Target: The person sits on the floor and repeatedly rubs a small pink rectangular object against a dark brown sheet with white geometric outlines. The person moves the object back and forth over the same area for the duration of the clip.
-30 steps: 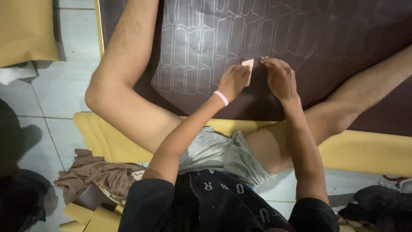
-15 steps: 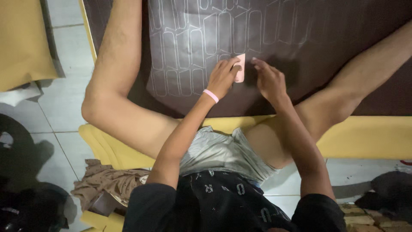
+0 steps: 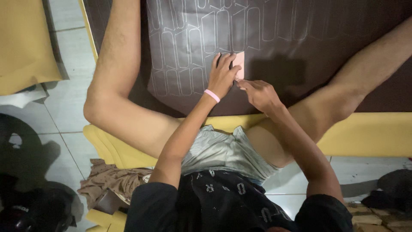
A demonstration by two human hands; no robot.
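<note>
Pale floor tiles (image 3: 64, 120) fill the room, and a person sits on them with bare legs spread wide. Between the legs lies a big dark brown sheet (image 3: 300, 47), flat on top of a yellow sheet (image 3: 369, 133) that sticks out along its near edge. Many thin white outlines of the same tall shape (image 3: 189, 51) are drawn in rows on the dark brown sheet, mostly on its left part. Another yellow sheet (image 3: 21, 43) lies far to the left of the dark brown sheet. A crumpled brown cloth (image 3: 107, 182) sits on the floor near the person's left hip, below the dark brown sheet. The left hand (image 3: 223, 75) rests on the dark brown sheet, fingers spread flat, pressing down on a small pink pattern piece (image 3: 240, 64) that lies on the sheet at the right end of the drawn rows. A pink band (image 3: 212, 95) is around that wrist. The right hand (image 3: 257, 92) is just beside the pattern piece, at its lower edge, with fingers pinched together. It may be holding something thin to draw with, but I cannot tell what, because it is too small to see.
</note>
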